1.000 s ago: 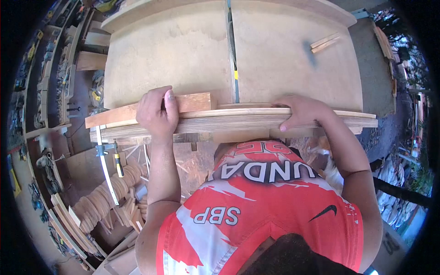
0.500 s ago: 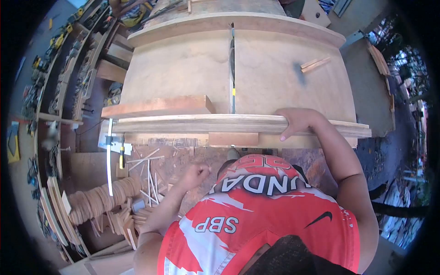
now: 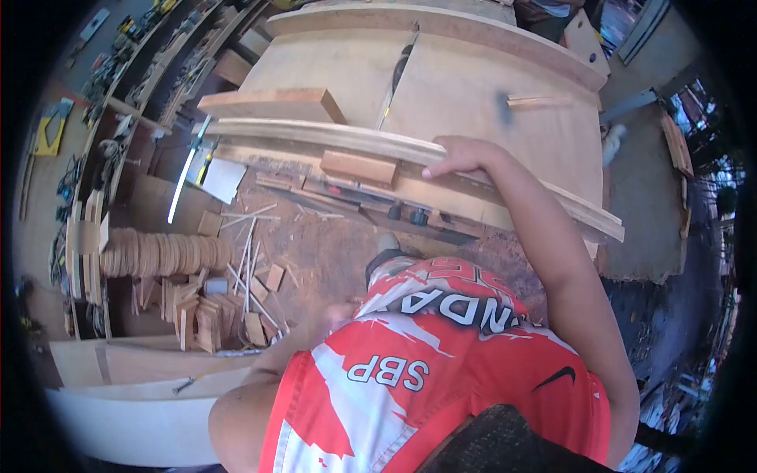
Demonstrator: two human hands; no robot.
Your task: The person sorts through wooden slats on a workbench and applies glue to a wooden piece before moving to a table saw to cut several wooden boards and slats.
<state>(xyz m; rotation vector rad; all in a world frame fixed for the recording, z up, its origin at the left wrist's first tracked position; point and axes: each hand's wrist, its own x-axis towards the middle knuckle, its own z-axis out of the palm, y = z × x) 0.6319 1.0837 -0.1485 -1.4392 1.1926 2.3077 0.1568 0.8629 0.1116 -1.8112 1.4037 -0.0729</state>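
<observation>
A long, thin plywood strip runs along the near side of the workbench panel. My right hand grips its upper edge right of the middle, thumb on the near side and fingers over the top. Just below the strip sits a short wooden block. Behind its left part lies a thicker wooden piece. My left hand is low beside the red shirt, blurred, its fingers not readable.
At left are a pale metal strip, a yellow-handled tool, a row of wooden discs and scattered thin offcuts. Shelves with tools line the far left. Small wooden sticks lie on the panel. Curved pale boards stand at lower left.
The view has turned and shifted, so the bench sits higher and tilted. My left hand has drawn back toward my waist. My right hand still holds the plywood strip.
</observation>
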